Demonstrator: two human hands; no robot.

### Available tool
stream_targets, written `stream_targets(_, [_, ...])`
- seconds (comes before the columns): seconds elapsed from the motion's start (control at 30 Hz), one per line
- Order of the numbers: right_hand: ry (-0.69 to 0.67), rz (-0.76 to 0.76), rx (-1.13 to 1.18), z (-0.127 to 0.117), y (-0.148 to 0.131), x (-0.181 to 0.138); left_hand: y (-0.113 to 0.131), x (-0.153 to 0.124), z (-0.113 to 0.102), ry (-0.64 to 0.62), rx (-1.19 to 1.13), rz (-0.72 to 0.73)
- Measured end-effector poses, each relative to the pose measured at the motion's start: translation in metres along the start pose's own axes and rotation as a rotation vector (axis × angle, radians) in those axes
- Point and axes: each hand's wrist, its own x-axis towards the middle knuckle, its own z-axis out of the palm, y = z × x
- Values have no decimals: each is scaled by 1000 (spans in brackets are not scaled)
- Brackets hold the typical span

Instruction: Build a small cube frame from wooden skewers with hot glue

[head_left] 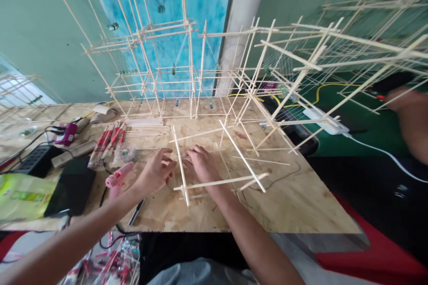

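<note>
A small box-shaped frame of thin wooden sticks [245, 156] stands on the board table in front of me. My left hand [158, 168] is just left of the frame's near left stick [181, 167], its fingers loosely bent and apart. My right hand [202, 164] reaches in under the frame's front stick, its fingertips pinched together close to that left stick. What lies between those fingertips is too small to make out. A pink glue gun [118, 176] rests left of my left hand, and a dark pen-like tool [136, 212] lies near the table's front edge.
Tall stick structures [143, 84] with hanging glass marbles rise behind, and another [301, 71] reaches over the right edge. Red-wrapped stick bundles [107, 140], a black box [72, 187], a yellow-green bag [25, 196] and cables lie left. Another person's arm [413, 120] is at far right.
</note>
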Motion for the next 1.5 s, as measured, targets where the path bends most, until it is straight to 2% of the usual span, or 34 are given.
stream_targets(0.13, [16,-2,-3,0,-1,0,-25,16,14,17,-135,-56])
stream_targets(0.4, [50,-11,-1,5,1,0,-44,29,20,38,-254,-58])
stream_targets(0.87, [24,-3,-7,4,0,1,-40,19,26,59,-270,-41])
stream_targets(1.03, [19,7,-12,3,0,1,-37,17,21,50,-226,-42])
stream_targets(1.27, [11,13,3,-2,-3,1,-29,-10,-3,118,-80,-37])
stream_targets(1.37, [-23,16,16,-5,-3,1,-12,-30,-6,152,47,19])
stream_targets(1.5, [-41,39,24,-5,-3,1,17,-61,-5,163,184,175])
